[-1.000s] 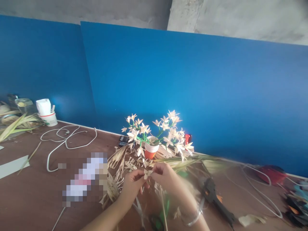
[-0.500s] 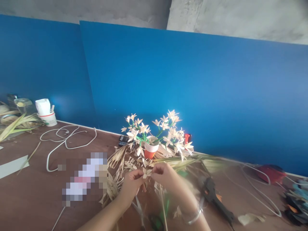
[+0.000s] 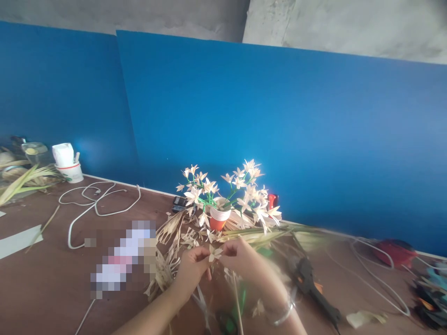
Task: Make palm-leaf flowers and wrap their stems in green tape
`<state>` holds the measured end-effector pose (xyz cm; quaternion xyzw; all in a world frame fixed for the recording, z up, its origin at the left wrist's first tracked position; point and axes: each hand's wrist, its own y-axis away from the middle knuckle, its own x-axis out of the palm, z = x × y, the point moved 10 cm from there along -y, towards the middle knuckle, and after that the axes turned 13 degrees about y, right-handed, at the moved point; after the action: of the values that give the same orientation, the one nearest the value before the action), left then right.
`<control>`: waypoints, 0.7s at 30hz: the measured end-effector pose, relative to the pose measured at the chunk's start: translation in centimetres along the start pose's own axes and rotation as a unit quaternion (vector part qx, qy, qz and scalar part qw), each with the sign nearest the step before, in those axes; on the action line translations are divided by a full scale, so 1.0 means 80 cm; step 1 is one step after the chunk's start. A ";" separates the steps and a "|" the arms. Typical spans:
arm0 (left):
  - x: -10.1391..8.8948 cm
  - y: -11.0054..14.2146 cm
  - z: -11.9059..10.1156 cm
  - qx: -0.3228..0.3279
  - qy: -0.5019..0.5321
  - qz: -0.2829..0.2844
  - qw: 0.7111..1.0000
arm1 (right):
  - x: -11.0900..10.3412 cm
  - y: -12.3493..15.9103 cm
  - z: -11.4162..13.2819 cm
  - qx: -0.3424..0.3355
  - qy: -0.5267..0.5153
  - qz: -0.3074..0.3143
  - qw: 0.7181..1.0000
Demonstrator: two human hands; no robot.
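A small pale flower with pointed petals (image 3: 215, 253) is pinched between my two hands, low in the middle of the head view. My left hand (image 3: 195, 267) grips it from the left with thumb and forefinger. From the other side, the fingertips of my right hand (image 3: 233, 253) close on a petal. Just beyond stand cream-coloured flowers on green stems (image 3: 251, 197) in an orange and white paper cup (image 3: 219, 218). Dry husk strips (image 3: 164, 270) lie to the left of my hands.
A black glue gun (image 3: 314, 291) rests right of my right arm. White cables (image 3: 94, 200) curl across the brown table (image 3: 42, 298). A white cup (image 3: 70, 172) stands back left, and a red object (image 3: 394, 253) lies at right. Blue panels (image 3: 244, 107) rise behind the table.
The pinched flower has shifted slightly right and turned a little between my fingers. Both hands stay in almost the same place, and the things on the table have not moved.
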<state>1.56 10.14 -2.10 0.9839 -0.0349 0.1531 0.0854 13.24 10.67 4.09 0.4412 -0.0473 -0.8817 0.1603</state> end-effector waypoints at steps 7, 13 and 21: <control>0.005 -0.001 -0.002 0.021 -0.008 0.021 1.000 | 0.000 0.000 -0.006 0.015 -0.073 0.011 0.997; 0.013 0.002 -0.001 0.009 -0.004 0.051 0.999 | 0.006 -0.006 -0.001 -0.015 -0.112 0.011 0.994; 0.026 0.009 -0.003 -0.027 0.036 0.092 0.995 | 0.001 -0.007 -0.004 -0.014 -0.103 0.011 0.994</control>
<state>3.40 9.41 -1.15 0.9678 -0.1264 0.1943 0.0983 13.34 11.22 3.69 0.3448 -0.0565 -0.9213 0.1706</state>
